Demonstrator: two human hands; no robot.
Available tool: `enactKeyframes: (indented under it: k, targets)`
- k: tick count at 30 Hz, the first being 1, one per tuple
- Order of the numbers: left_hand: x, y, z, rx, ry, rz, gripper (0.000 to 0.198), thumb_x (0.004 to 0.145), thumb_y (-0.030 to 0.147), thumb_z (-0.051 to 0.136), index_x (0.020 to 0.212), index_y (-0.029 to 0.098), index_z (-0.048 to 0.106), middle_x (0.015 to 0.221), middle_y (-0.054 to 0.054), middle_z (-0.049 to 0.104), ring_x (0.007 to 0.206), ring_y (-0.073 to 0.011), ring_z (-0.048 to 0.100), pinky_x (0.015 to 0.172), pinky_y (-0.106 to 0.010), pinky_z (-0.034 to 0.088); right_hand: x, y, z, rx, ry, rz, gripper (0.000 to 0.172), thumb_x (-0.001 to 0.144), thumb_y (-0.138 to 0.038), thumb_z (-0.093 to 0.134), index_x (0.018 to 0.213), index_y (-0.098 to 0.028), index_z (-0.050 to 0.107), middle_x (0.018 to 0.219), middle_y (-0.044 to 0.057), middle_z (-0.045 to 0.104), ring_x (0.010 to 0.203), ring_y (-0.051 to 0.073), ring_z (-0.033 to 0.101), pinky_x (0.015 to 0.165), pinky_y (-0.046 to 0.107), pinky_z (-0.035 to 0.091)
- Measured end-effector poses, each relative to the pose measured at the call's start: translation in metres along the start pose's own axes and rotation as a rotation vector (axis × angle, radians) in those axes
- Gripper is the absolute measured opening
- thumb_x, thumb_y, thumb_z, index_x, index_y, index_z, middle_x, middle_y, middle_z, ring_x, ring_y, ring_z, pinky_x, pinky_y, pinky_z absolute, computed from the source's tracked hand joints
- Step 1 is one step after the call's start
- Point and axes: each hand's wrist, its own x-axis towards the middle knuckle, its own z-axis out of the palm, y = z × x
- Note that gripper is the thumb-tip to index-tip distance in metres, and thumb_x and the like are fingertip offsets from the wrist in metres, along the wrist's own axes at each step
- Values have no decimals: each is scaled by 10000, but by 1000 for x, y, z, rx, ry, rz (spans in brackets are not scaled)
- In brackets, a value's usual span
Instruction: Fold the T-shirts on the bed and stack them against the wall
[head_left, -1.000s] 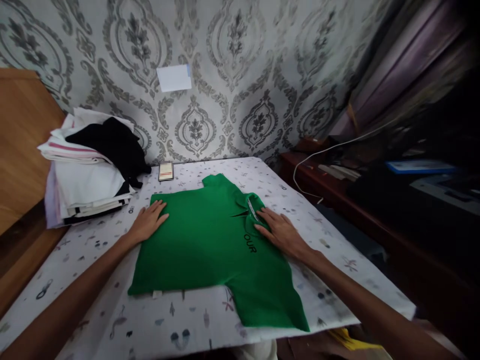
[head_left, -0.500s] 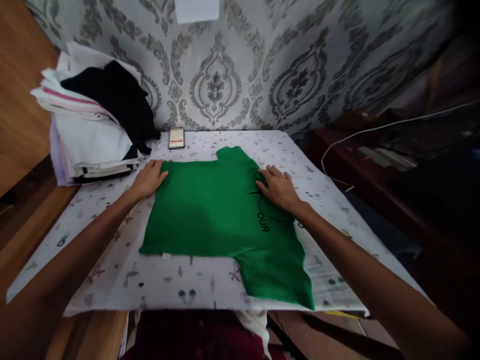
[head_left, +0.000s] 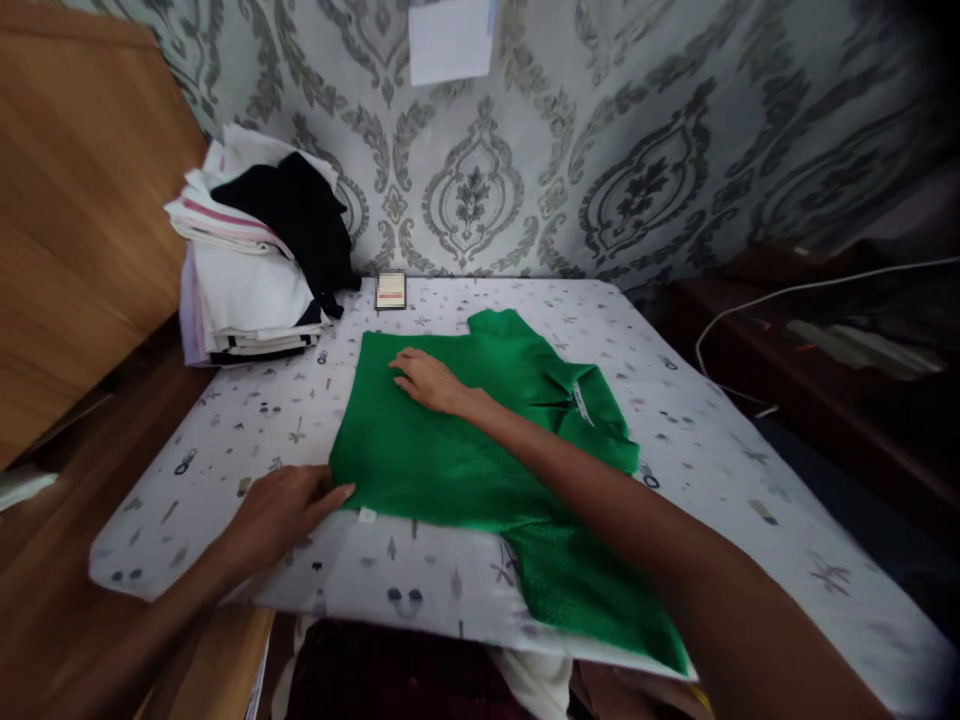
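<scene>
A green collared shirt lies spread on the table, its hem to the left and its collar to the right, with a pale label inside the neck. My left hand is at the hem's near corner, thumb over the fabric and fingers closed at the edge. Flat on the shirt near the far part of the hem rests my right hand, fingers stretched out. My right forearm crosses over the shirt and hides part of its front and near sleeve.
A stack of folded clothes with a black garment on top stands at the back left, beside a wooden cabinet. A small framed card lies near the wall. A white cable runs at the right.
My right hand has moved left from the collar area onto the shirt's lower body. My left hand has come down the hem to the near corner. The collar shows now, and the view has shifted.
</scene>
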Motion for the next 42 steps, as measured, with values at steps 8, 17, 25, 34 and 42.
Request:
enactKeyframes:
  k: [8, 17, 25, 34, 42]
  targets:
    - [-16, -13, 32, -231, 130, -15, 246, 874, 473, 497, 789, 244, 519, 699, 17, 614, 677, -195, 583, 619, -295, 363, 100, 5, 10, -101, 24, 177, 261, 971, -206, 495, 1174, -134, 643, 1297, 168, 605, 1078, 266, 619, 864, 377, 505]
    - [-15, -12, 27, -653, 335, 138, 196, 867, 416, 527, 786, 245, 476, 900, -42, 606, 904, -214, 577, 804, -349, 480, 118, 13, 21, -92, 53, 215, 338, 959, -104, 373, 1226, -116, 580, 1277, 189, 622, 1091, 297, 604, 877, 416, 468]
    - [-9, -21, 39, -680, 263, -78, 258, 890, 487, 472, 1017, 265, 445, 651, 71, 483, 517, -126, 445, 499, -245, 343, 133, 19, 32, 32, 247, 384, 360, 961, -104, 316, 1204, -149, 578, 1278, 172, 625, 1074, 305, 606, 865, 429, 470]
    - [-16, -28, 32, -155, 299, -3, 290, 907, 395, 425, 1156, 267, 500, 901, -28, 652, 808, -240, 648, 662, -345, 481, 87, 16, 16, 141, 213, 150, 369, 953, -140, 411, 1304, -169, 519, 1312, 125, 607, 1119, 252, 576, 965, 394, 444]
    - [18, 17, 35, -47, 400, 509, 365, 1010, 362, 352, 1299, 214, 518, 1401, -128, 561, 1354, -283, 495, 1101, -494, 441, -87, -23, 4, 112, 26, -31, 373, 998, -236, 460, 1355, -184, 553, 1450, 157, 538, 1337, 292, 496, 1075, 494, 408]
